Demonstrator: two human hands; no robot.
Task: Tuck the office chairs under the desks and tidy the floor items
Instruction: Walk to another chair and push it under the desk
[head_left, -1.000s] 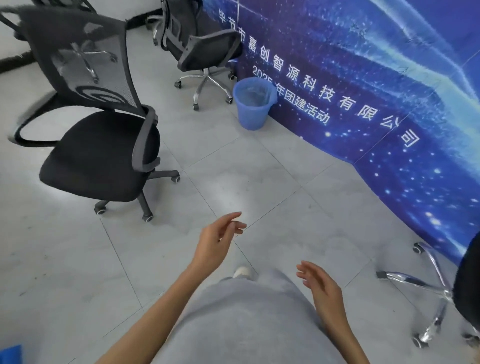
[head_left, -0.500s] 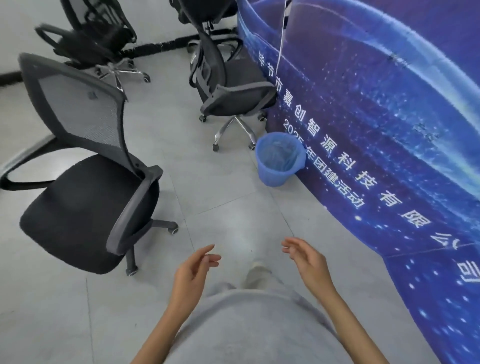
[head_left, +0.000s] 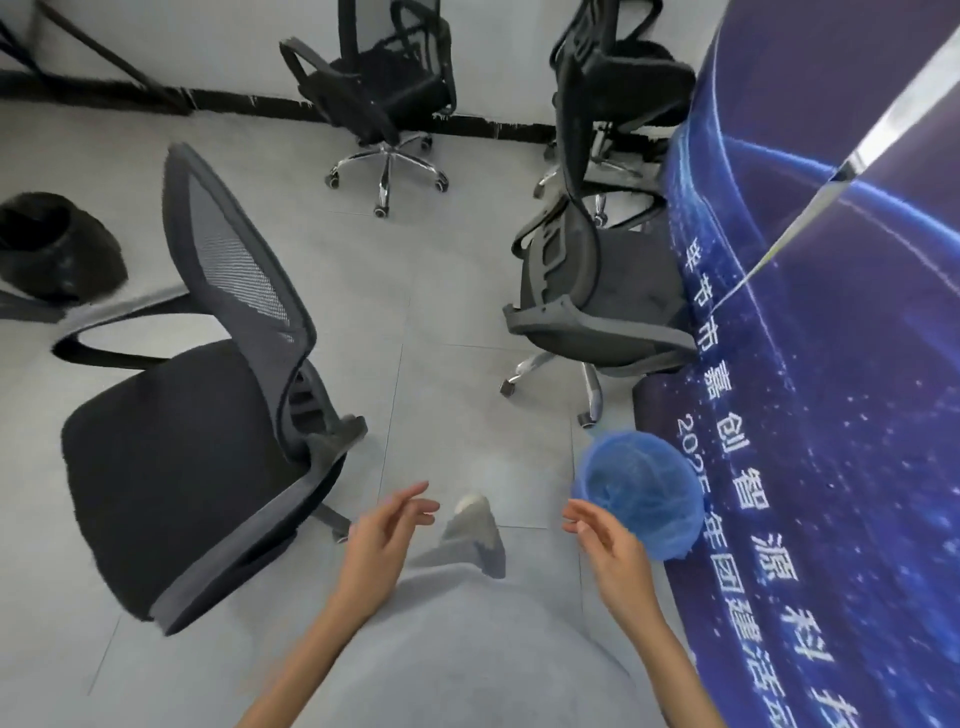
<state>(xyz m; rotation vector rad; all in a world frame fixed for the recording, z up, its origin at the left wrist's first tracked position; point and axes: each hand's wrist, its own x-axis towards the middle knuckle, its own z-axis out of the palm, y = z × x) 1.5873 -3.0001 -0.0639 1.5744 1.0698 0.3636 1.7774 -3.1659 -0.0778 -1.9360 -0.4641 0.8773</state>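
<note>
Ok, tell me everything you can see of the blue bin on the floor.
The blue bin is a small round plastic wastebasket lined with a thin blue bag, seen from above, upright and open-topped. Nothing shows inside it. It stands on the grey tiled floor close beside the blue banner. The right hand hovers beside its rim, apparently without touching.
</note>
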